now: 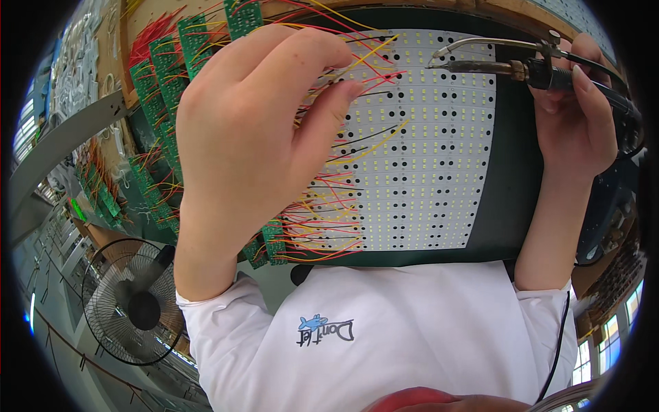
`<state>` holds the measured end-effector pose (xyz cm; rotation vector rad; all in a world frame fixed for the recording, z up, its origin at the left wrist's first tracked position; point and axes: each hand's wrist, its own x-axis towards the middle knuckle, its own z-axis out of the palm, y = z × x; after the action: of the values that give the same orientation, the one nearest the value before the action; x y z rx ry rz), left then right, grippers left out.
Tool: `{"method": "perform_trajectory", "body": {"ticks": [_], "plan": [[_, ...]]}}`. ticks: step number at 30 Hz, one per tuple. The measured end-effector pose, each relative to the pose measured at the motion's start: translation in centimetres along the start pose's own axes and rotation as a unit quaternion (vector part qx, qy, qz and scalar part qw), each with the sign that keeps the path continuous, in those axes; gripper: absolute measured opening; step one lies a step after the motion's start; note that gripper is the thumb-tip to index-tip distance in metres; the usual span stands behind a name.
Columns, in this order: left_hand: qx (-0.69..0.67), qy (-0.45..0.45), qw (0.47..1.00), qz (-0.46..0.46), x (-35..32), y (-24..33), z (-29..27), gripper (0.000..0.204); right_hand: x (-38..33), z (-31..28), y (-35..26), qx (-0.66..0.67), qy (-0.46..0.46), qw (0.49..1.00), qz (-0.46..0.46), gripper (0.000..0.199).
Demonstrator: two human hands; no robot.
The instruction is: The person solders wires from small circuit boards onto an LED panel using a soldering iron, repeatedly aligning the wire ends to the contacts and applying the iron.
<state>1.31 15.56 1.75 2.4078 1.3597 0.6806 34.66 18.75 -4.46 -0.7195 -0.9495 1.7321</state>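
Note:
My right hand [580, 113] grips a soldering iron [542, 74] with a curved metal solder-feed tube [487, 41] clamped along it. The iron's tip points left, over the upper part of a white LED panel [473, 158] with rows of small yellowish LEDs and black dots. Above the panel's left side, my left hand [254, 117] has thumb and index finger bent toward each other around thin red and yellow wires [371, 58]. More red, black and yellow wires [329, 213] fan across the panel's left edge from green circuit boards [274, 244], partly hidden by my left hand.
Further green circuit boards [195, 44] with wires stand at the upper left, beside a heap of red wires [154, 34]. The panel lies on a dark green mat [508, 172]. A black fan [134, 302] is at the lower left, below a grey metal bar [65, 141].

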Motion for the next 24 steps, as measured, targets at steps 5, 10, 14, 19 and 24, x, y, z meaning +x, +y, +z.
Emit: {"method": "perform_trajectory", "body": {"ticks": [5, 10, 14, 19, 24], "plan": [[-0.020, -0.051, 0.998, -0.008, 0.3, 0.7, 0.3, 0.013, -0.1, 0.5, -0.4, 0.005, -0.017, 1.000, -0.019, 0.008], [-0.108, -0.033, 0.993, -0.031, 0.2, 1.1, 0.7, 0.011, 0.2, 1.0, -0.4, -0.003, -0.009, 1.000, 0.003, 0.014], [-0.101, -0.079, 0.986, -0.104, -0.2, 1.3, 0.8, 0.009, 0.4, 1.2, 0.0, -0.084, -0.048, 0.995, -0.031, 0.021], [-0.095, -0.067, 0.988, -0.105, -0.4, 1.2, 1.1, 0.009, 0.2, 2.3, 0.6, -0.201, -0.058, 0.976, -0.062, 0.024], [-0.100, -0.070, 0.986, -0.114, -0.5, 1.1, 1.1, 0.009, 0.3, 2.9, 0.8, -0.220, -0.055, 0.972, -0.067, 0.026]]}}
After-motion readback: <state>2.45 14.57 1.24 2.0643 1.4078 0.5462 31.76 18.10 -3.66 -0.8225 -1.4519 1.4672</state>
